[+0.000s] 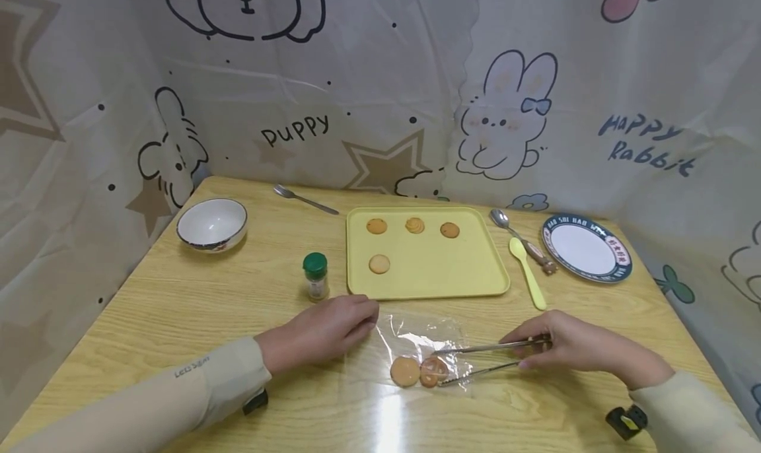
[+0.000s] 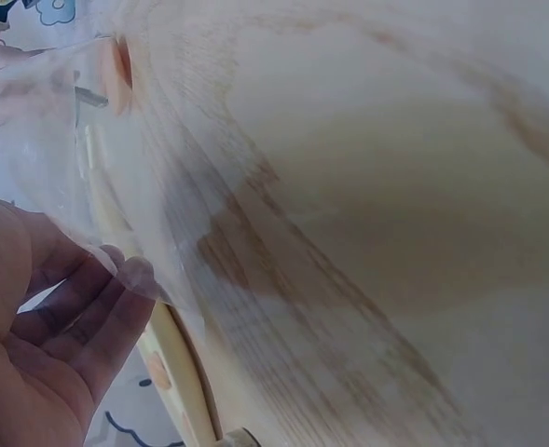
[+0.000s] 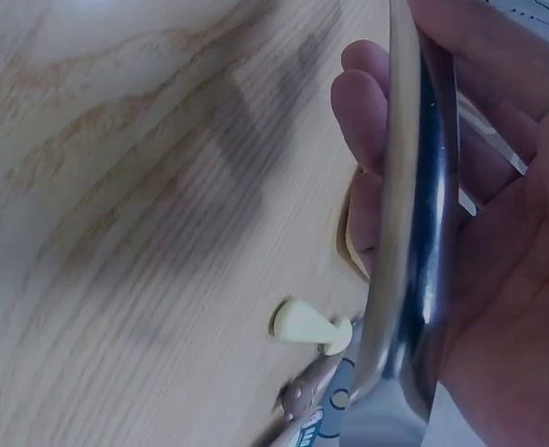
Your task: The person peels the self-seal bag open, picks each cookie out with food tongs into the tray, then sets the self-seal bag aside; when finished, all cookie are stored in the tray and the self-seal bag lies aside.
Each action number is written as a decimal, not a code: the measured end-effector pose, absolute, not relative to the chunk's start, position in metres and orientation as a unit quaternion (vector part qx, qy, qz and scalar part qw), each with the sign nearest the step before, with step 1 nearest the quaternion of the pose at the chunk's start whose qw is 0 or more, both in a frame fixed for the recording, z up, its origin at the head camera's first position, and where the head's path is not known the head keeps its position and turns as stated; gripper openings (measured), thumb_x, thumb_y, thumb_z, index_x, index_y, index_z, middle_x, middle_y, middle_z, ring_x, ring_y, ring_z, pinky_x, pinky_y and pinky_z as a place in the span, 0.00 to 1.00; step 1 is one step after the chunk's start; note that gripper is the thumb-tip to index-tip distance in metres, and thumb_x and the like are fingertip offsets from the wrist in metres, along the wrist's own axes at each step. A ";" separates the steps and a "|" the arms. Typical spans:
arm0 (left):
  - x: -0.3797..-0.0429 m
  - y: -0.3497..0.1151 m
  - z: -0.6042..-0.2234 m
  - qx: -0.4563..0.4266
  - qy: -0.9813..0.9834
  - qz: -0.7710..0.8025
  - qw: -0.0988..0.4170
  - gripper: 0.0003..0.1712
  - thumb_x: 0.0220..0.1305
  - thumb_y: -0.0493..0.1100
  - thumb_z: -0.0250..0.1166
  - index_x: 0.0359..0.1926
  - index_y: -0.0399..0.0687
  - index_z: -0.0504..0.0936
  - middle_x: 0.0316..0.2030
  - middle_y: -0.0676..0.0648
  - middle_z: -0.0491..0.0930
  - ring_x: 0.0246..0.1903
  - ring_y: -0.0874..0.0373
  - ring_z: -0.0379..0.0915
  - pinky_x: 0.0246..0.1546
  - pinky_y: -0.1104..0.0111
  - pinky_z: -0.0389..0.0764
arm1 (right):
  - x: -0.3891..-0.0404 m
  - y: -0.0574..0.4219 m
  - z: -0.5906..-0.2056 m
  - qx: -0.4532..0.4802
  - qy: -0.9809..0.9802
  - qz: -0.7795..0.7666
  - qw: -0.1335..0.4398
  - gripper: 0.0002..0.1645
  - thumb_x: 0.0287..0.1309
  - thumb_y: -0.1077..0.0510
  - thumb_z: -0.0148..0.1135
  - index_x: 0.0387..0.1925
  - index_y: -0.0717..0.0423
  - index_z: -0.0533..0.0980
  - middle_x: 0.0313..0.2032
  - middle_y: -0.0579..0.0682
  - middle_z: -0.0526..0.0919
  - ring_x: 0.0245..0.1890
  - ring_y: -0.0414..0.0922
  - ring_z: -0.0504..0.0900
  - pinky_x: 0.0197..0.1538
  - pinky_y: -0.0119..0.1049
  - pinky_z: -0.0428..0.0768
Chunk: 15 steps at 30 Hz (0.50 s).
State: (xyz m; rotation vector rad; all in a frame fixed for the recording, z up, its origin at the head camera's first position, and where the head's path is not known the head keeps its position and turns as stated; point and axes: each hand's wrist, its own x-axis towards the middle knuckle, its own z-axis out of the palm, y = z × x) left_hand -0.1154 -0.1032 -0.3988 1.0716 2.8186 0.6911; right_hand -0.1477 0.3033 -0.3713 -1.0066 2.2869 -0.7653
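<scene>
In the head view a clear plastic bag (image 1: 410,327) lies on the table, with a round plain cookie (image 1: 405,371) and a browner cookie (image 1: 432,372) at its near side. My left hand (image 1: 327,331) pinches the bag's corner, seen closely in the left wrist view, where the film (image 2: 46,154) stretches up from the fingertips. My right hand (image 1: 573,347) holds metal tongs (image 1: 490,348), arms spread, tips beside the browner cookie; whether they touch it I cannot tell. The right wrist view shows the tongs' shiny handle (image 3: 406,233) across the palm.
Beyond the bag sits a yellow tray (image 1: 440,278) bearing several cookies. A green-capped shaker (image 1: 316,276) stands left of it, with a white bowl (image 1: 212,223) and fork (image 1: 306,200) farther off. To the right lie a metal spoon (image 1: 523,238), yellow spoon (image 1: 528,275) and rimmed plate (image 1: 585,248).
</scene>
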 end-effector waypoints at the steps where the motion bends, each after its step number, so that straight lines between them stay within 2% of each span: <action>1: -0.115 -0.103 -0.399 0.347 0.910 0.224 0.024 0.04 0.69 0.42 0.57 0.34 0.53 0.75 0.28 0.59 0.72 0.28 0.68 0.69 0.29 0.77 0.73 | -0.148 0.302 -0.372 -0.375 0.843 -0.284 0.262 0.24 0.56 0.48 0.68 0.52 0.55 0.80 0.37 0.44 0.87 0.26 0.28 0.74 0.27 0.28 0.76; 7: -0.116 -0.104 -0.401 0.351 0.910 0.219 0.027 0.06 0.70 0.42 0.56 0.33 0.54 0.74 0.28 0.59 0.71 0.27 0.68 0.68 0.28 0.78 0.72 | -0.149 0.299 -0.375 -0.376 0.840 -0.286 0.266 0.23 0.56 0.48 0.67 0.50 0.54 0.81 0.35 0.40 0.87 0.26 0.28 0.76 0.26 0.28 0.77; 10: -0.116 -0.105 -0.402 0.350 0.911 0.217 0.025 0.06 0.70 0.42 0.56 0.33 0.55 0.73 0.27 0.59 0.70 0.27 0.68 0.67 0.27 0.78 0.71 | -0.149 0.302 -0.373 -0.379 0.840 -0.288 0.261 0.22 0.57 0.48 0.67 0.51 0.55 0.81 0.37 0.42 0.87 0.29 0.29 0.79 0.29 0.29 0.79; 15: -0.117 -0.107 -0.401 0.350 0.911 0.218 0.024 0.07 0.69 0.42 0.57 0.32 0.55 0.73 0.26 0.60 0.71 0.27 0.68 0.67 0.27 0.78 0.72 | -0.148 0.319 -0.364 -0.366 0.848 -0.292 0.250 0.21 0.59 0.51 0.65 0.52 0.55 0.80 0.36 0.43 0.87 0.27 0.29 0.77 0.27 0.29 0.78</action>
